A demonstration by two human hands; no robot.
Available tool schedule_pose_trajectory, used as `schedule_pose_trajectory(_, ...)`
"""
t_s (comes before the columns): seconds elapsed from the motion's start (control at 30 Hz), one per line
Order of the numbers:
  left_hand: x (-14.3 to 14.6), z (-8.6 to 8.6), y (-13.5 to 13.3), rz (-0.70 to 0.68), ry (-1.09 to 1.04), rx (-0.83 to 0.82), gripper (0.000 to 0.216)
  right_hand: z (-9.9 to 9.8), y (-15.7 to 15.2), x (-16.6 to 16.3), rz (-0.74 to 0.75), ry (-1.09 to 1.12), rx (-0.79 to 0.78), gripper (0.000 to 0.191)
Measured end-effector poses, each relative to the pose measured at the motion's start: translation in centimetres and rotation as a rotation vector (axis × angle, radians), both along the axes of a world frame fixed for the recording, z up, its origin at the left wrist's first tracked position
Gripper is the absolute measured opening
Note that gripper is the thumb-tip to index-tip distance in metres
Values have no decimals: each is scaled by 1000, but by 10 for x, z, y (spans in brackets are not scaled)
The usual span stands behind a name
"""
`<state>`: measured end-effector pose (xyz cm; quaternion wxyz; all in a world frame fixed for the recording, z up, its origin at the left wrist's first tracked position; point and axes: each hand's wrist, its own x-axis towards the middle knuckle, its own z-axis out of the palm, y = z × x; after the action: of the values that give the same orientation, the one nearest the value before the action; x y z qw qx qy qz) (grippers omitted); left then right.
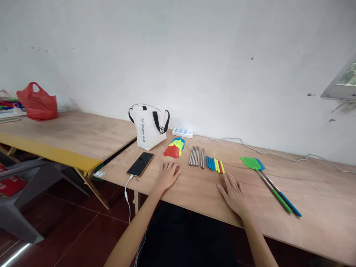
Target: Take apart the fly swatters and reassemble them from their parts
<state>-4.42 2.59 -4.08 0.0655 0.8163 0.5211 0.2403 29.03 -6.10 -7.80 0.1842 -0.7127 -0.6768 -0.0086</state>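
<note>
My left hand [167,175] rests on the wooden table with fingers loosely spread and nothing in it. Just beyond it lie overlapping fly swatter heads, a red one [171,151] in front, then yellow [178,144] and blue [181,139]. My right hand [233,192] lies flat, fingers apart, empty. Ahead of it is a row of blue [210,163], yellow and red [220,167] handle grips. Several metal tubes [194,155] lie side by side between the hands, with a small separate group [203,158] beside them. To the right are a green swatter [250,163] and a blue swatter [289,204], both whole.
A phone [140,164] with a white cable [126,194] lies at the left. Behind it stands a white bag [148,129] with black handles. A power strip [182,132] sits by the wall, its cord [261,151] running right. A red plastic bag [37,104] stands on another table.
</note>
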Motion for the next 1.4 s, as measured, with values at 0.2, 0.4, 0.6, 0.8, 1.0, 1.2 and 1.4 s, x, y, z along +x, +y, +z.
schedule_pose_trajectory(0.2, 1, 0, -1, 5, -5, 14, 30, 2, -1, -4, 4, -67, -2, 76)
schedule_pose_trajectory(0.4, 0, 1, -2, 0, -21, 5, 29, 15, 11, 3, -8, -130, -61, 80)
schedule_pose_trajectory(0.6, -2, 2, -1, -13, 21, 14, 30, 22, 29, 9, 35, -160, -17, 83)
schedule_pose_trajectory(0.8, -4, 11, 33, 191, 54, 16, 67, 21, 30, 7, 66, -127, -9, 72)
schedule_pose_trajectory(1.0, 11, 14, 88, 460, -18, -56, 106, 23, 29, 7, 98, -100, -23, 70)
schedule_pose_trajectory(1.2, 23, 1, 110, 554, 14, -58, 100, 25, 28, 8, 129, -102, -33, 66)
schedule_pose_trajectory(1.4, 18, -4, 112, 565, 45, -24, 89, 17, 30, 9, 124, -59, 17, 67)
